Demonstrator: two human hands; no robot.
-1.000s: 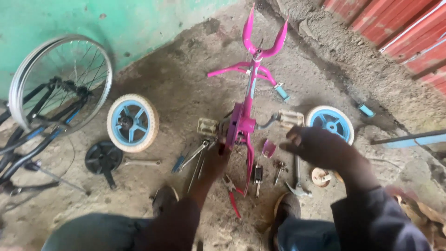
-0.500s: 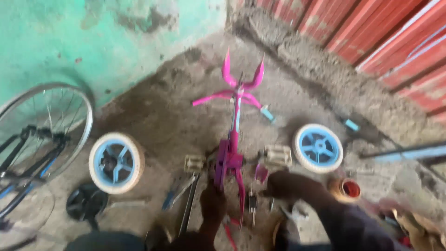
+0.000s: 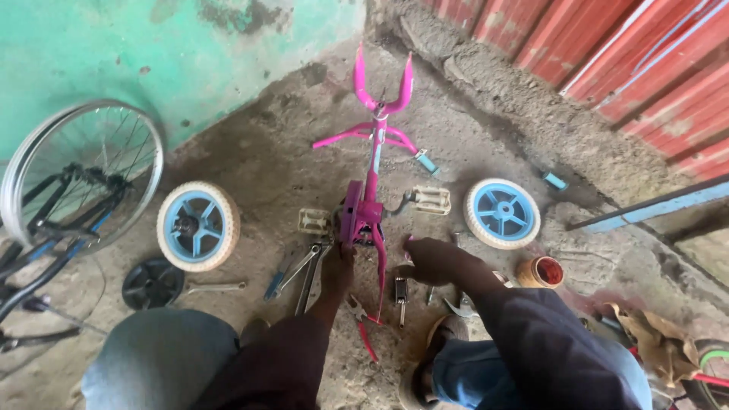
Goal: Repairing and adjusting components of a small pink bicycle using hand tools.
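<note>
A small pink bicycle frame (image 3: 372, 163) lies flat on the concrete floor, fork pointing away from me. My left hand (image 3: 339, 262) rests on the frame's rear end by the pink chain guard (image 3: 355, 220); its fingers are hidden behind the frame. My right hand (image 3: 429, 258) hovers low, fingers curled, over small parts just right of the frame; whether it holds one I cannot see. Two white pedals (image 3: 430, 200) (image 3: 313, 221) stick out on either side.
Two small white wheels with blue hubs (image 3: 198, 225) (image 3: 501, 213) flank the frame. Wrenches (image 3: 304, 269), red-handled pliers (image 3: 363, 326) and loose bits lie near my knees. An orange pot (image 3: 541, 272) sits right, a black disc (image 3: 152, 284) and big spoked wheel (image 3: 80, 178) left.
My right hand has dropped from above the small parts to low beside the frame's rear. The view has tilted up and steadied, showing more of the wall.
</note>
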